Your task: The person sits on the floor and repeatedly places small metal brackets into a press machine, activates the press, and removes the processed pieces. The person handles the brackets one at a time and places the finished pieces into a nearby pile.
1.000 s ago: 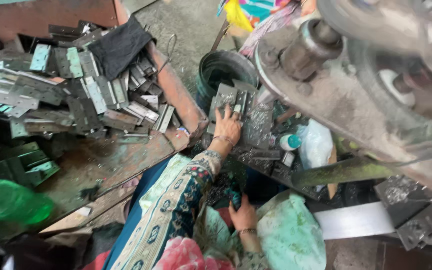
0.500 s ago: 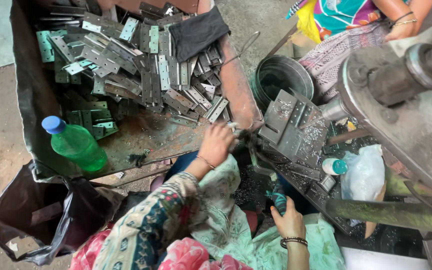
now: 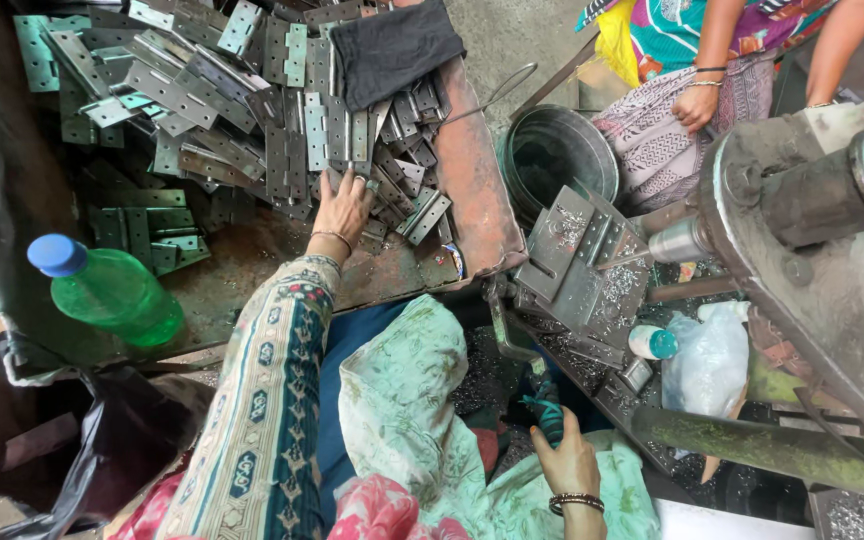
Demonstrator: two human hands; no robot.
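Grey metal hinges [image 3: 252, 110] are lying in a rust-brown tray [image 3: 467, 180], some showing a greenish tint, with a black cloth [image 3: 392, 45] sitting on top. The green bottle [image 3: 117, 295] is wearing a blue cap. The left hand's [image 3: 340, 208] sleeve [image 3: 262, 400] is showing cream with teal and dark motifs (a floral print), and the right hand [image 3: 564, 462] is gripping a teal handle [image 3: 549, 405].

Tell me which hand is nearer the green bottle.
Left. The left hand rests on the metal hinges up and right of the green bottle; the right hand is far across, gripping a handle.
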